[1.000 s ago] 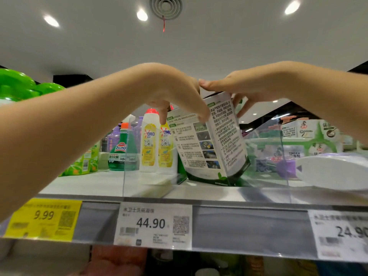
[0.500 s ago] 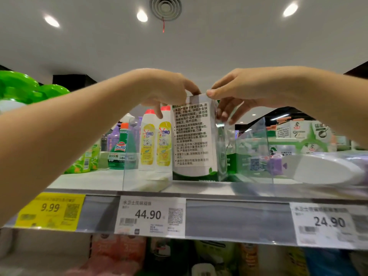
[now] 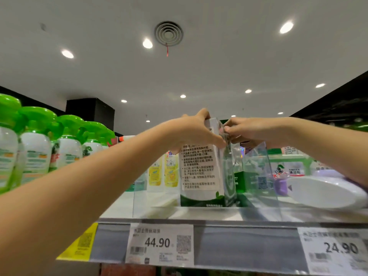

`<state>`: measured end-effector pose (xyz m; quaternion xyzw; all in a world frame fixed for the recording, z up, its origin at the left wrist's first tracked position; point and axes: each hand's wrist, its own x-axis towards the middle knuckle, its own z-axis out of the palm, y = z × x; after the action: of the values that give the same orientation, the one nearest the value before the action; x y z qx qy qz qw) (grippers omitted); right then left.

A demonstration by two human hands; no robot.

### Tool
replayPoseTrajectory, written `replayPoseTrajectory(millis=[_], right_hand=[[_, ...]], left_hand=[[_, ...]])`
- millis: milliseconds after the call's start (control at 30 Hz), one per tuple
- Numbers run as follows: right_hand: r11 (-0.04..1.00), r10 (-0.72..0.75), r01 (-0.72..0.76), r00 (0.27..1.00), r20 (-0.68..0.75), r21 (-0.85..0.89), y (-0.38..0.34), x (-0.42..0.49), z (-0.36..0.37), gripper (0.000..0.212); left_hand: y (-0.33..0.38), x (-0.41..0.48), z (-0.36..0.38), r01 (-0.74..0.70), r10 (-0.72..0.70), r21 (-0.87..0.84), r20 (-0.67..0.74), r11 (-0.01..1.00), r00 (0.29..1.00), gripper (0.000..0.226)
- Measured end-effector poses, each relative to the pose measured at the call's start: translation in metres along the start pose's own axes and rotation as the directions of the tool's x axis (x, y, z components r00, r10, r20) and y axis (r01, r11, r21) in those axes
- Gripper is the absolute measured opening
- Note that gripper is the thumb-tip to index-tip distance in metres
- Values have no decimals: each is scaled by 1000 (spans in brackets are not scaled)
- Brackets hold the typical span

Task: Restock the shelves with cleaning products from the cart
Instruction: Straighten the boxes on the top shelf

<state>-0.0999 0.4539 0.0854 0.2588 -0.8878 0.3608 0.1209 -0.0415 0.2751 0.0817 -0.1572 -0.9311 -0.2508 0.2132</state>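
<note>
Shelf (image 3: 219,214) is a pale flat board seen from slightly below, with a grey rail along the front edge. Clipped to that rail are a white price tag (image 3: 159,244) reading 44.90, another white tag (image 3: 336,250) reading 24.90 off to the right, and a yellow tag (image 3: 79,246) half hidden behind the left forearm. Above is a plain white shop ceiling with a round vent (image 3: 168,33), a red string hanging from it, and a scatter of recessed lights.

Both arms are stretched up and forward. The left hand (image 3: 195,132) has its fingers curled over the top left of the pouch (image 3: 201,176), thumb lying across the near face. The right hand (image 3: 249,129) pinches the top right corner, fingertips bunched tight on the edge. The two hands almost meet.

The pouch itself is white with a dark green base and a block of printed text facing the camera. It stands upright, bottom on the shelf, close to the front edge.

Just left of it, a bit further back, are two yellow-labelled bottles (image 3: 171,170). A clear plastic divider (image 3: 258,172) stands just to its right. Past that, a white container (image 3: 326,192) lies on its side. Far left there's a row of spray bottles (image 3: 35,148) with bright green tops. Stuff further back is too blurry to make out.
</note>
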Motion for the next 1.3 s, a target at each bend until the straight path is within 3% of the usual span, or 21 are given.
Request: replayPoseTrajectory(millis=[133,233,433,533,600,667,700,833,900,1000,1067,1167,1300], right_hand=[[985,-56,55,998,4,163,-3,-12,-6,25],[983,-92,103,993,-77,150,-6,-16,-9,32],[933,-195,234,967,-165,272,-14,-17,-17,28],[958,-162,145,986,49,247,-6,-18,-15,43],[953,-171,91,948,267,290,-3,-21,-8,34],[942,-227,120,915,333,313,-3,-23,-3,22],[941,-245,145,916,318,306,-5,-23,-1,21],[956,-233,181,946,223,231,-16,-25,6,27],[958,-227,187,958,175,218,-18,-23,7,31],[956,-238,217,967,87,198,-19,-22,8,41],[954,-244,237,970,19,183,-22,-24,7,47],[944,-255,274,959,-121,182,-29,-29,-3,65],[909,-317,378,902,-293,177,-49,-46,-25,35]], left_hand=[[-2,-5,-8,-24,33,-137,68,990,997,45],[-3,-8,-15,-1,20,-284,66,959,998,35],[2,-14,-38,-34,54,-251,73,967,996,31],[-4,-16,-34,-59,82,-314,60,948,995,27],[-10,-19,-34,-67,102,-382,73,922,992,24],[-14,-22,-35,-81,127,-427,81,901,989,16],[-17,-24,-33,-94,137,-438,66,894,988,20],[-27,-25,-16,-57,46,-476,-35,877,998,85],[-30,-27,-9,14,-40,-551,-35,834,999,98],[-28,-28,-3,42,-77,-657,-24,753,997,77],[-25,-28,-1,-10,-60,-674,-80,738,995,58],[-16,-32,0,-154,30,-668,-193,728,981,55],[10,-37,-5,-362,181,-716,-320,597,930,54]])
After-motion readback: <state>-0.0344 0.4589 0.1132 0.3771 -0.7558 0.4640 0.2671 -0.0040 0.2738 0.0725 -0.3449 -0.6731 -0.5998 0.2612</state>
